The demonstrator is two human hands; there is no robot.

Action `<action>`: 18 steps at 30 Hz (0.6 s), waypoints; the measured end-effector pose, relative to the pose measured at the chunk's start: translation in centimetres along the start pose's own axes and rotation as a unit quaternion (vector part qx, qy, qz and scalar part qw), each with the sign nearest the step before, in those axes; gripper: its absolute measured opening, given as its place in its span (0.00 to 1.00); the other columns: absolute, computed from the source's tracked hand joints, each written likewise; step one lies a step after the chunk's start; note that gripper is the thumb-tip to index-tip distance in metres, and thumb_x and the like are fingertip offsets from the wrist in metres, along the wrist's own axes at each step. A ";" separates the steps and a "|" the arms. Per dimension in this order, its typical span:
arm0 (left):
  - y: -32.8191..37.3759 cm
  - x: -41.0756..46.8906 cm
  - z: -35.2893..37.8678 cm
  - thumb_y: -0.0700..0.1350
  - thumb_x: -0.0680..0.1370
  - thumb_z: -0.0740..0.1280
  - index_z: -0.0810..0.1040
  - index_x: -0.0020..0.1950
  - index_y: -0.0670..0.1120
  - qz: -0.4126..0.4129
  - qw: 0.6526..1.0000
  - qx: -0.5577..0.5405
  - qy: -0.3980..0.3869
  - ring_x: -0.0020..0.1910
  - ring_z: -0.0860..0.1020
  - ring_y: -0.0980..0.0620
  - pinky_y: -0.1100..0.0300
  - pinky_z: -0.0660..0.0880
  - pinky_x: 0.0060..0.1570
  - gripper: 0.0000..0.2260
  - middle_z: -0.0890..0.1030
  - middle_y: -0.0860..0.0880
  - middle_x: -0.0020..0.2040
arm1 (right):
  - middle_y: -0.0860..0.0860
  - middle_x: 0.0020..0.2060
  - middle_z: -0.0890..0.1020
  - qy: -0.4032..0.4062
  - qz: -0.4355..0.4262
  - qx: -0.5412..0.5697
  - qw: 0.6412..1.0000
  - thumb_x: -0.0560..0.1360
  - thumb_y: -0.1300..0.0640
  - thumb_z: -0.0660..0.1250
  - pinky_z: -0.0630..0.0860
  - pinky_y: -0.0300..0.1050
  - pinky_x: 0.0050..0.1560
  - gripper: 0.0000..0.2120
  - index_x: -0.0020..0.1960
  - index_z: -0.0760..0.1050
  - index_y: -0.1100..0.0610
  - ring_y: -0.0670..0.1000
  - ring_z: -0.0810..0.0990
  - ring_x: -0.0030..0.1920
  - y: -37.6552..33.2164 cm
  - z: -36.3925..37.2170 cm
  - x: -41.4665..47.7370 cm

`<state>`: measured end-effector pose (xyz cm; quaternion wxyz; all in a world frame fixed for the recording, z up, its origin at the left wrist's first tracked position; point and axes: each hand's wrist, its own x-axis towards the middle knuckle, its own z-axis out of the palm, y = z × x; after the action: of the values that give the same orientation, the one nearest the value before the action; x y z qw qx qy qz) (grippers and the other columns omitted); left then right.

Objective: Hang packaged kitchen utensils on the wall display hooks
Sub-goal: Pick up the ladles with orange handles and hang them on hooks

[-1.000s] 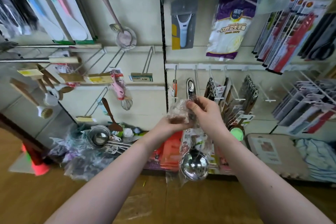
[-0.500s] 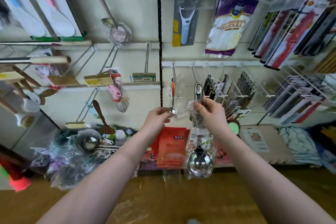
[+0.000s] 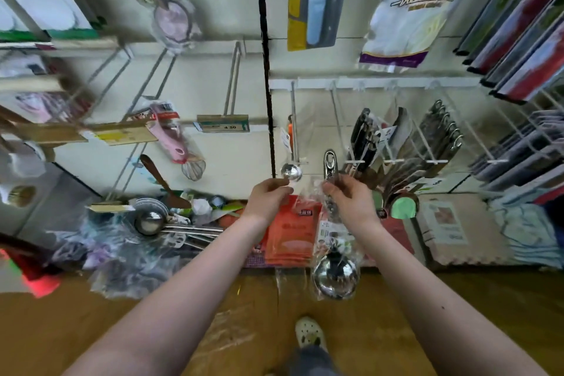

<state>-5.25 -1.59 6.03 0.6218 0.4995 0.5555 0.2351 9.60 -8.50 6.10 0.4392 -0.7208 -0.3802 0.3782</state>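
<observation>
Ladle in clear wrap hangs from right hand, grip pinching its handle; left hand curls beneath the hook tip, grip's hold impossible to tell.

Left hand: bare, forearm bare behind the fingers.
Right hand: bare, forearm likewise bare.
Shoe: pale perforated clog, well below the fingers.
Trouser leg: dark grey, just behind the shoe.

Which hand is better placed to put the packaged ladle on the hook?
Right. The right hand grips the packaged ladle below its hanging hole, beside the tip of the hook; the left hand is not on its handle.
</observation>
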 end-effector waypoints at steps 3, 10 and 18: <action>-0.4 1.0 0.5 0.41 0.79 0.65 0.75 0.62 0.41 -0.012 1.000 -0.005 -0.023 0.32 0.81 0.57 0.70 0.73 0.26 0.12 0.82 0.44 0.48 | 0.46 0.45 0.80 -0.017 0.016 0.002 1.000 0.79 0.53 0.62 0.75 0.44 0.48 0.04 0.49 0.74 0.52 0.47 0.79 0.46 1.7 0.0 1.5; -1.1 3.6 2.3 0.39 0.79 0.65 0.76 0.60 0.41 -0.050 0.998 0.001 -0.028 0.34 0.82 0.54 0.66 0.76 0.30 0.10 0.83 0.46 0.41 | 0.43 0.43 0.78 -0.020 0.070 0.002 0.997 0.79 0.52 0.61 0.72 0.31 0.36 0.04 0.52 0.71 0.51 0.43 0.78 0.43 4.0 -0.5 3.6; -1.4 5.3 3.9 0.37 0.79 0.63 0.76 0.60 0.41 -0.068 0.997 0.011 -0.027 0.45 0.80 0.48 0.58 0.77 0.44 0.10 0.82 0.42 0.51 | 0.52 0.42 0.81 -0.003 0.087 -0.033 0.996 0.78 0.52 0.63 0.78 0.48 0.43 0.12 0.56 0.76 0.59 0.56 0.79 0.40 5.3 -1.2 5.0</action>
<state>-0.55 0.93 1.93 0.6457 0.4734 0.5738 0.1724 13.95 -6.24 0.61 0.3795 -0.7642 -0.3297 0.4040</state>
